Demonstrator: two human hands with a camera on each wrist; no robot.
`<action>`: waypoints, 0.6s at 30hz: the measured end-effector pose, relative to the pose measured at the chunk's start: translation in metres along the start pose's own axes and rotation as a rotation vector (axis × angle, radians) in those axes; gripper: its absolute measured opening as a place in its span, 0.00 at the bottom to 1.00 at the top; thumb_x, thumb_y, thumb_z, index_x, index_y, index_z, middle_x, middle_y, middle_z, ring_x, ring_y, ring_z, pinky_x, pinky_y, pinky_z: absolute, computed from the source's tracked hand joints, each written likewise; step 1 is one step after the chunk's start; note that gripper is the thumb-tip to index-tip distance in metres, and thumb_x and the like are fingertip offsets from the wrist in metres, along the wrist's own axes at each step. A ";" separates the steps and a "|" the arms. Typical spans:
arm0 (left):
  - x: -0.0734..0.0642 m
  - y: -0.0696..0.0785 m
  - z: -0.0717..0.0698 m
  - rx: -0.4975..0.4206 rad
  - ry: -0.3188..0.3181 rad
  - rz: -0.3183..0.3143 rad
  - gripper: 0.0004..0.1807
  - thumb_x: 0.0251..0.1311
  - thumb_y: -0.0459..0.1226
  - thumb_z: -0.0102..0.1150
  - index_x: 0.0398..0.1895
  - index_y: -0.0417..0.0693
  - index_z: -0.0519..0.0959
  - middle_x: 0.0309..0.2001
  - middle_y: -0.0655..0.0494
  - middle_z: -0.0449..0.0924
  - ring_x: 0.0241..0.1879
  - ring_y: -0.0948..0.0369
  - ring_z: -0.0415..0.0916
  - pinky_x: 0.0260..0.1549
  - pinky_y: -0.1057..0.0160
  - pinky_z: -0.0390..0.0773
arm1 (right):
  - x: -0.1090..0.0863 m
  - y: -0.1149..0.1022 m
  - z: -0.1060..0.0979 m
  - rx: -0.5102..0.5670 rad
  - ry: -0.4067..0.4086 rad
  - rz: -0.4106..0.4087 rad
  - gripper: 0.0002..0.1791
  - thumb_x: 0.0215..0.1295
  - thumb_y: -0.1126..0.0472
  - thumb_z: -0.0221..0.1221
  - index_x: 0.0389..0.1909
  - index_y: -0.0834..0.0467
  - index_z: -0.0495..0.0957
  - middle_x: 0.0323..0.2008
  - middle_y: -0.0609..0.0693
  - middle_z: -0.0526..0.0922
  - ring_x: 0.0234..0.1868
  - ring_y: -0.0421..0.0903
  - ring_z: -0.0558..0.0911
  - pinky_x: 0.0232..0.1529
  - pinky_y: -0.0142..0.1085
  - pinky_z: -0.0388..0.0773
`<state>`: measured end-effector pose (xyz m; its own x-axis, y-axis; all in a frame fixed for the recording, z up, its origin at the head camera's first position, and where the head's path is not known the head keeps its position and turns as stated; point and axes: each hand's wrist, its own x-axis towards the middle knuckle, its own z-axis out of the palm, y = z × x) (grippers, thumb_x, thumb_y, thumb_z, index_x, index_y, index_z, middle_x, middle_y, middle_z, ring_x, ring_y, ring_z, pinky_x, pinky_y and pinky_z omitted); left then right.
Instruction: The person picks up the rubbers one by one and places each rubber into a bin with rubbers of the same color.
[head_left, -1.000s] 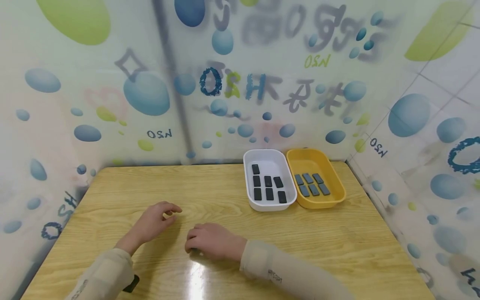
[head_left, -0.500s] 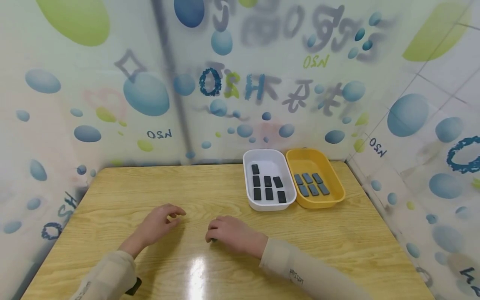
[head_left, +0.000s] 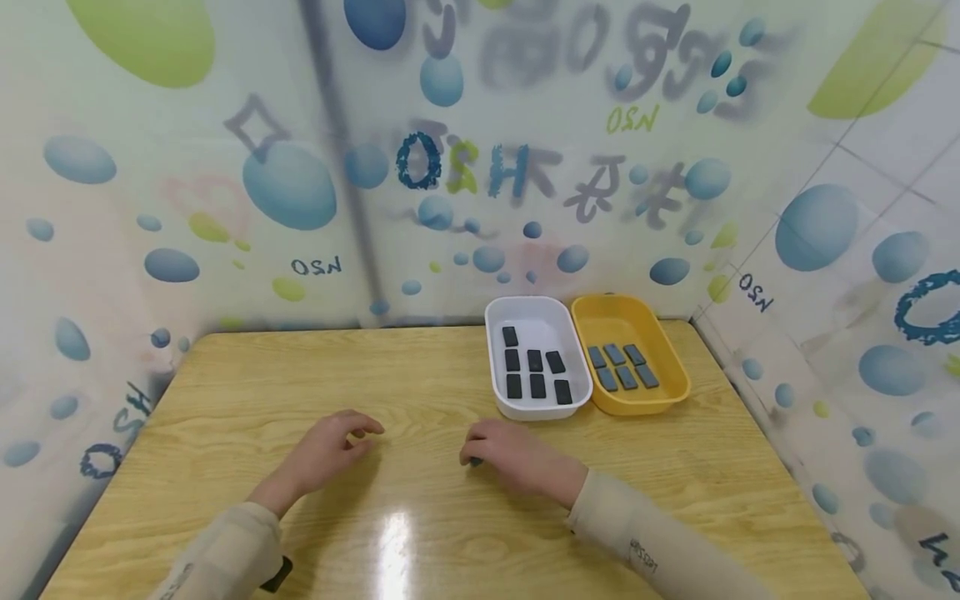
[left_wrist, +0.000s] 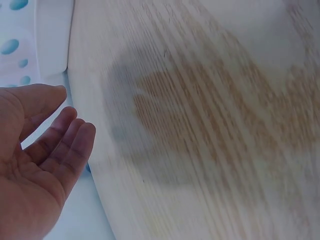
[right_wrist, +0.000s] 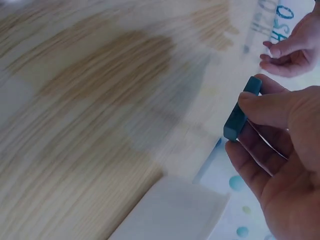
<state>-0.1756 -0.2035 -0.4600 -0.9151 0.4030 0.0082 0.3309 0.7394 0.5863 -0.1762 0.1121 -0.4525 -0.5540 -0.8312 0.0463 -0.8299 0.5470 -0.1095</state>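
My right hand (head_left: 517, 457) pinches a small dark teal rectangular block (right_wrist: 242, 110) between thumb and fingers, over the table in front of the white tray (head_left: 545, 412). In the head view only a sliver of the block shows under the fingertips. My left hand (head_left: 326, 454) hovers over the table at left, fingers loosely bent, holding nothing. Several black blocks (head_left: 537, 386) lie flat inside the white tray. Beside it, the yellow tray (head_left: 642, 407) contains several blue-grey blocks (head_left: 626, 377).
Both trays stand side by side at the back right of the wooden table (head_left: 420, 375), near the printed wall (head_left: 420, 250). A small black object (head_left: 277, 575) shows at the left cuff. A bright light reflection (head_left: 395, 550) lies near the front.
My right hand has moved right and away from me, toward the white tray, with the block in its fingers. The left hand has drifted slightly right.
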 end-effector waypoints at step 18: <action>0.007 0.008 0.011 -0.011 -0.014 0.031 0.12 0.63 0.31 0.58 0.48 0.48 0.83 0.50 0.52 0.81 0.46 0.54 0.78 0.37 0.61 0.81 | -0.043 0.025 -0.015 0.033 0.022 0.046 0.14 0.60 0.72 0.62 0.41 0.50 0.83 0.40 0.44 0.80 0.44 0.40 0.78 0.51 0.34 0.78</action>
<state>-0.1772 -0.1893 -0.4641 -0.9011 0.4333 0.0152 0.3564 0.7203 0.5952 -0.1739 0.1629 -0.4425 -0.5934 -0.8025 0.0625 -0.8009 0.5810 -0.1451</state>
